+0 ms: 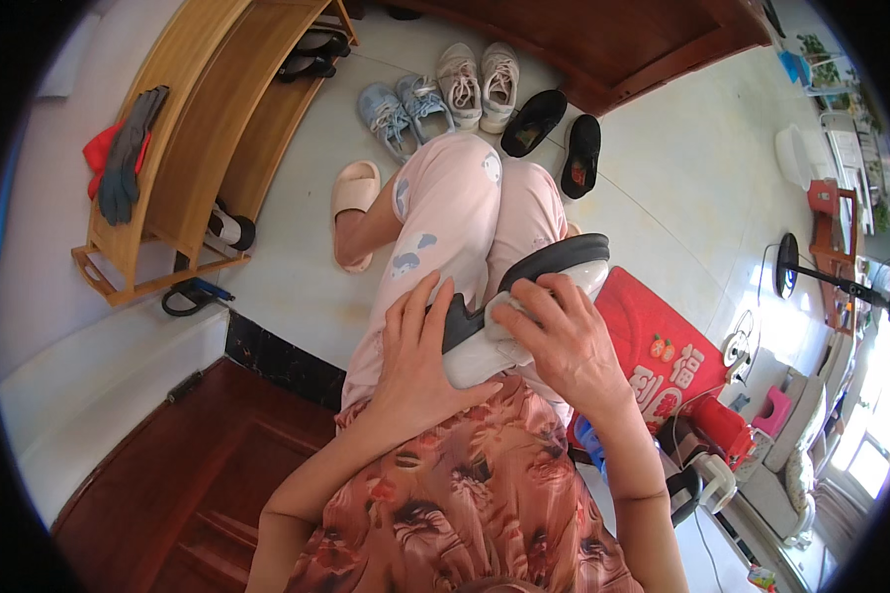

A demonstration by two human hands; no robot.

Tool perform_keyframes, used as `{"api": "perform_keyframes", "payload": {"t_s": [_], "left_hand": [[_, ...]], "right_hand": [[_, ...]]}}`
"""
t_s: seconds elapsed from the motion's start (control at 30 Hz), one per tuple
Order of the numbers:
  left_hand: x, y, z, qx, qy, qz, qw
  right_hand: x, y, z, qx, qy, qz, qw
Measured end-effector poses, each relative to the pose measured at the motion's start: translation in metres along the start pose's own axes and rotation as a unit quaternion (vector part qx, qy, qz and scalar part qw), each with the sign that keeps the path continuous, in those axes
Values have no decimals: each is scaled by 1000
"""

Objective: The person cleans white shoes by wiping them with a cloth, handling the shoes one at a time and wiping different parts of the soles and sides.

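Note:
A white shoe with a thick black sole (pixel 560 259) lies on its side across my lap, its sole facing away from me. My left hand (pixel 421 352) grips it at the heel end, fingers over the sole and thumb along the white upper. In my right hand (pixel 567 333) is a pale grey cloth (pixel 503 315), bunched under the fingers and pressed against the middle of the shoe. The fingers hide part of the cloth and of the shoe's side.
A wooden shoe rack (pixel 193 141) stands at the left, gloves (pixel 126 159) on top. Ahead on the tiles are blue sneakers (pixel 389 115), white sneakers (pixel 460 85) and black slip-on shoes (pixel 534 122). A red doormat (pixel 630 311) lies right, near a wooden door (pixel 638 44).

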State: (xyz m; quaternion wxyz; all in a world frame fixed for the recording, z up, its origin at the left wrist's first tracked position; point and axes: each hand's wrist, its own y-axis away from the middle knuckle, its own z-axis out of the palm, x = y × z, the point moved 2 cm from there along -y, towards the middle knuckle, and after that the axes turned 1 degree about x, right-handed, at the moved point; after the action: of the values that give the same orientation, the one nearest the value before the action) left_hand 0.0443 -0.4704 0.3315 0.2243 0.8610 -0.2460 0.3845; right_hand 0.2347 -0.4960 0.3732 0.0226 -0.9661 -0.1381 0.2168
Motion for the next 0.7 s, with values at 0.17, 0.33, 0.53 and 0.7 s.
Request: {"api": "perform_keyframes", "payload": {"t_s": [0.17, 0.33, 0.53, 0.7], "left_hand": [[3, -1, 5, 11, 19, 9, 1000], [8, -32, -1, 70, 21, 109, 991], [1, -42, -2, 52, 25, 129, 990], [1, -45, 5, 58, 44, 100, 992]], "right_hand": [[22, 5, -12, -2, 39, 36, 999], [2, -2, -13, 52, -47, 40, 997], [1, 3, 0, 49, 11, 82, 995], [4, 10, -9, 63, -18, 86, 994]]}}
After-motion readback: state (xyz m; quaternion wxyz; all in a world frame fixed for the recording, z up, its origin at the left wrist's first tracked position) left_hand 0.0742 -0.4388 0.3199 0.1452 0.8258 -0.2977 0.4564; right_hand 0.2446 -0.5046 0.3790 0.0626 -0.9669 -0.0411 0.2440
